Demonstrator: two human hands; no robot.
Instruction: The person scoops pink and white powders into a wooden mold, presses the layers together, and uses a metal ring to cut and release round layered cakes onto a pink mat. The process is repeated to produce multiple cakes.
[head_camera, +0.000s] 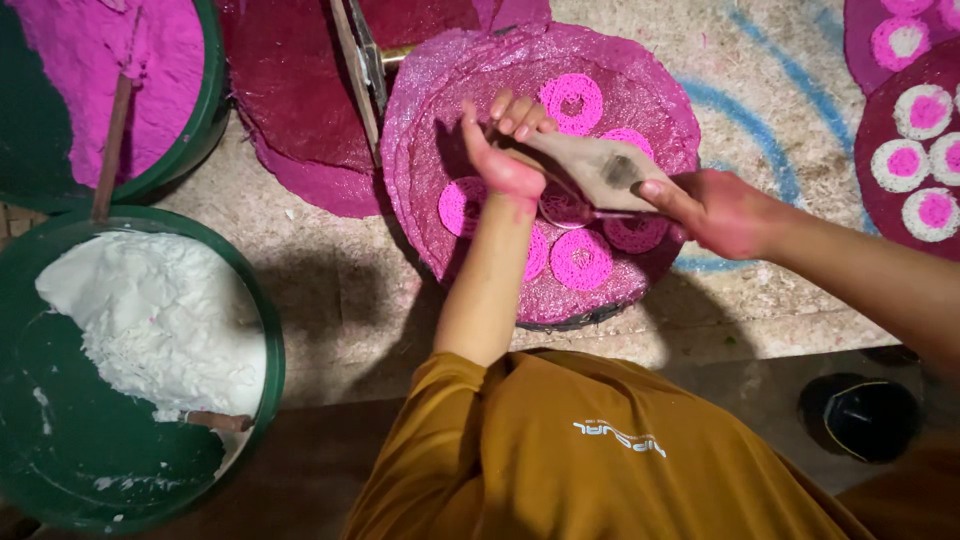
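A round woven tray (420, 150), stained pink, lies on the ground in front of me. Several pink paste rings sit on it, one at the far side (572, 102) and one near me (583, 258). Above the tray I hold a grey-brown cloth bag (590, 165). My left hand (505, 150) grips its left end, palm turned up and fingers curled. My right hand (715, 210) pinches its right end. The bag's lower tip hangs close over the rings in the middle and hides part of them.
A green tub (272, 350) of white paste with a stick stands at the left. Behind it is a second green tub (212, 110) of pink paste. Dark magenta sheets (300, 90) lie beside the tray. Trays of white-and-pink rings (920, 150) fill the right edge. A dark round object (860, 418) sits bottom right.
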